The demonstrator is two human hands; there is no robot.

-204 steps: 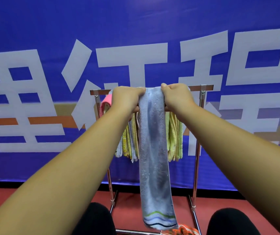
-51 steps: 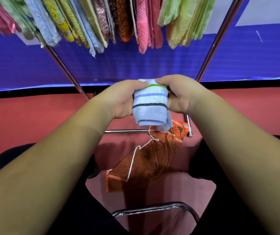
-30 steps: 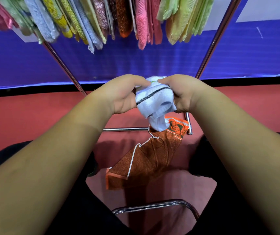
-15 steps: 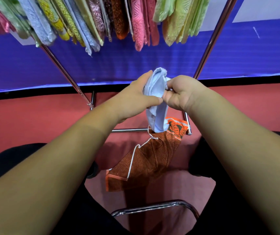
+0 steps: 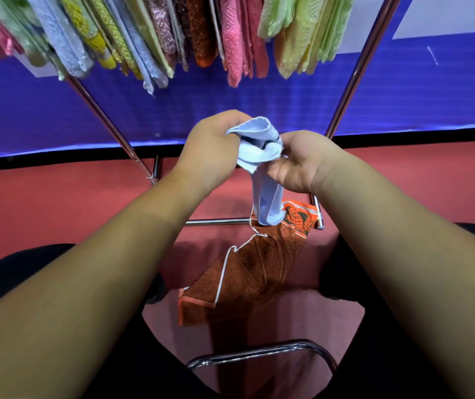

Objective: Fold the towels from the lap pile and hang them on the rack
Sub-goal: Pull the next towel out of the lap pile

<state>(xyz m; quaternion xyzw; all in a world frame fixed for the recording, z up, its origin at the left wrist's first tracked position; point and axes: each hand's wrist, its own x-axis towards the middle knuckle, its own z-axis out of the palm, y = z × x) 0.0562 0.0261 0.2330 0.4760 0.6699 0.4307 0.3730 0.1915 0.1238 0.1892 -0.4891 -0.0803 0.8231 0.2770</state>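
At centre frame my left hand (image 5: 210, 151) and right hand (image 5: 302, 162) both clutch the pale blue towel (image 5: 259, 148). It is bunched, a dark stripe showing, its tail dangling before an orange towel (image 5: 244, 269) across the rack (image 5: 216, 222)'s low bar. Beyond lie red floor (image 5: 57, 203) and a blue banner (image 5: 259, 110). Coloured towels (image 5: 230, 38) hang along the top edge.

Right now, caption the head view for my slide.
Left hand and right hand grip a pale blue towel over an orange towel beneath the loaded rack.

No legible text or labels anywhere.
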